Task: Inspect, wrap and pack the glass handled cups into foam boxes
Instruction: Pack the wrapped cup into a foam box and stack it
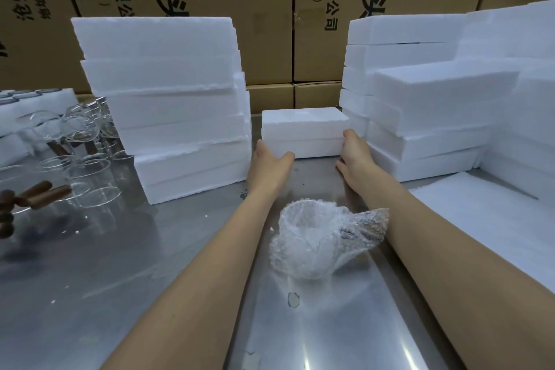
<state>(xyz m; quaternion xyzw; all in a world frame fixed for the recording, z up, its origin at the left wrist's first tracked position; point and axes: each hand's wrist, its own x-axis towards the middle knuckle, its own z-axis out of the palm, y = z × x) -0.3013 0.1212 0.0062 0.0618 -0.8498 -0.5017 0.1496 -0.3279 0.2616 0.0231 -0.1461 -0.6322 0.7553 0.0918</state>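
A closed white foam box [303, 129] lies on the steel table [120, 279] between two foam stacks. My left hand [270, 159] holds its left end and my right hand [356, 152] holds its right end, thumbs against the front face. Between my forearms, nearer to me, stands a glass cup wrapped in bubble wrap [324, 240]. Several bare glass cups with brown wooden handles [81, 141] stand at the left.
A tall stack of foam boxes [168, 99] rises left of the held box, and more foam stacks [435, 111] rise to the right. A flat foam sheet [480, 219] lies at the right. Cardboard cartons [270, 9] wall off the back.
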